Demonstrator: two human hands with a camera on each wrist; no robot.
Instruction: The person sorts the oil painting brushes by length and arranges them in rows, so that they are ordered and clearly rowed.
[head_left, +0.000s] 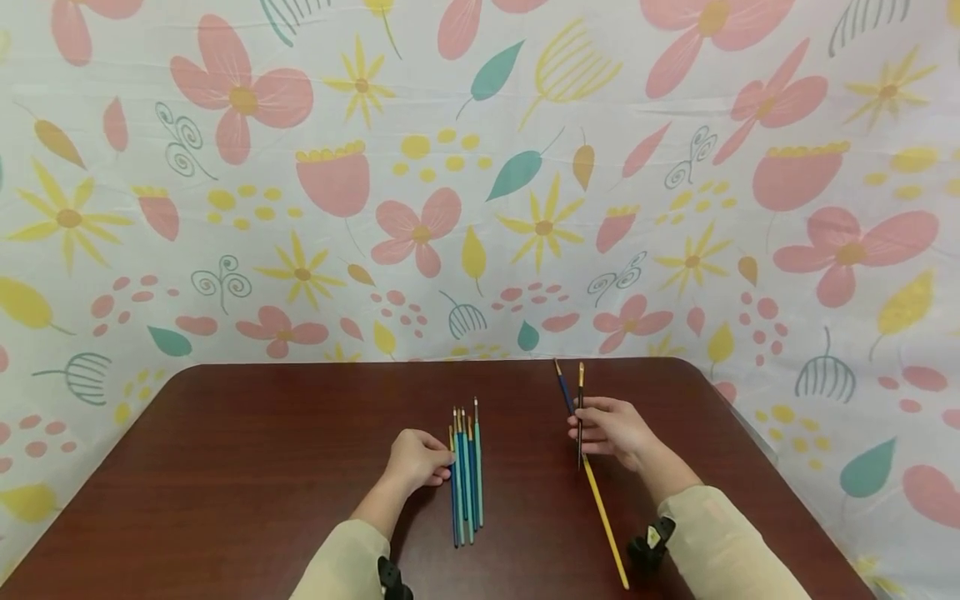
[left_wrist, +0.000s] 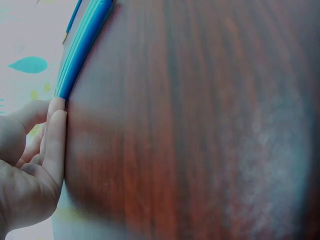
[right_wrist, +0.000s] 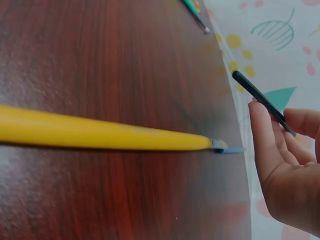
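A row of blue and teal paintbrushes (head_left: 467,479) lies side by side on the table, bristles toward the far edge. My left hand (head_left: 416,458) rests at the left side of that row, its fingertips touching the outermost blue brush; in the left wrist view the fingers (left_wrist: 56,142) look fairly straight against it. Over the table's right half, my right hand (head_left: 615,429) pinches a black paintbrush (right_wrist: 260,97) between thumb and fingers, bristles up. Below it a yellow-handled paintbrush (head_left: 603,517) lies slanted, and a dark blue paintbrush (head_left: 562,387) lies beyond, partly hidden by the hand.
The dark red-brown wooden table (head_left: 262,467) has rounded far corners. Behind it hangs a white cloth (head_left: 480,317) printed with flowers and leaves. A black strap device (head_left: 651,537) sits on the right wrist, another on the left.
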